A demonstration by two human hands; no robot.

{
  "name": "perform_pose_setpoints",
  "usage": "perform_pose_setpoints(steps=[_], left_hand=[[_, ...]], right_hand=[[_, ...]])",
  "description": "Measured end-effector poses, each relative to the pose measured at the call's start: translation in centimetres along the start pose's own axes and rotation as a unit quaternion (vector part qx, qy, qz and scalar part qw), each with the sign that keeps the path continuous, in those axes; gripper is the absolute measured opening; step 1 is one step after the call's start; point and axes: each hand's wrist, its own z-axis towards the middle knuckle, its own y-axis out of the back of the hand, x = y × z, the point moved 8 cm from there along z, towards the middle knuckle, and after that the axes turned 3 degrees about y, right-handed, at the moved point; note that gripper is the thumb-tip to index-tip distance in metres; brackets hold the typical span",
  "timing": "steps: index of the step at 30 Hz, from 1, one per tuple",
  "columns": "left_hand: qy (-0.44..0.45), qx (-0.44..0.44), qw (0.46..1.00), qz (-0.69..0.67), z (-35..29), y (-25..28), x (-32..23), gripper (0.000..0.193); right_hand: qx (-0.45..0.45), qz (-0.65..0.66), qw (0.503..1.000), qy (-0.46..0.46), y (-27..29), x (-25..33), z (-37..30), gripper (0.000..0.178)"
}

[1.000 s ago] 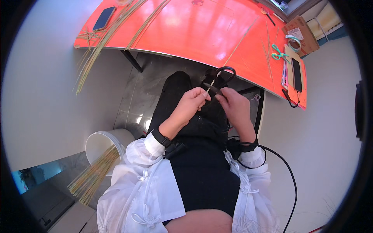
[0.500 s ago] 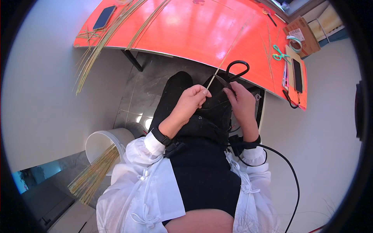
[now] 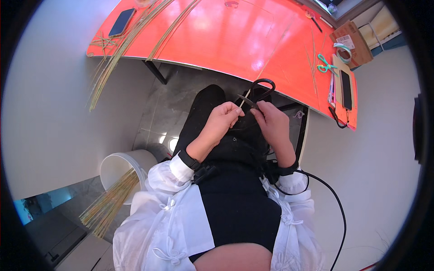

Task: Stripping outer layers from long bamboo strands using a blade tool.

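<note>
Over my lap, my left hand (image 3: 220, 121) pinches the near end of a thin, pale plant strip (image 3: 247, 93). This strip runs away from me, up across the table's near edge. My right hand (image 3: 273, 125) grips black-handled scissors (image 3: 272, 84) low, around the blade part, with the handle loops pointing away toward the table. A dark blade crosses the strip just beyond my left fingertips and seems to touch it. How far apart the blades are is hard to make out, as my right fingers cover part of them.
The red table (image 3: 217, 43) spans the far side. Long strips (image 3: 118, 52) overhang its left edge, near a phone (image 3: 122, 21). At right lie green scissors (image 3: 324, 64), a tape roll (image 3: 343, 53), another phone (image 3: 346, 89) and a carton (image 3: 357, 43). A white bucket (image 3: 135, 158) holds more strips.
My right hand and the scissors have moved left, toward my left hand, and the blade now crosses the strip closer to my left fingertips. My left hand has barely moved.
</note>
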Motion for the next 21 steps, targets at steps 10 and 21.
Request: perform_pose_setpoints(steps=[10,21], left_hand=[[-0.041,-0.034,0.997,0.053,0.1,0.5,-0.8,0.015],[-0.059,-0.036,0.991,0.118,0.8,0.5,-1.8,0.014]], right_hand=[[-0.017,-0.039,0.999,0.009,0.6,-0.3,0.7,0.020],[-0.020,-0.011,1.000,-0.004,0.7,-1.0,1.2,0.021]])
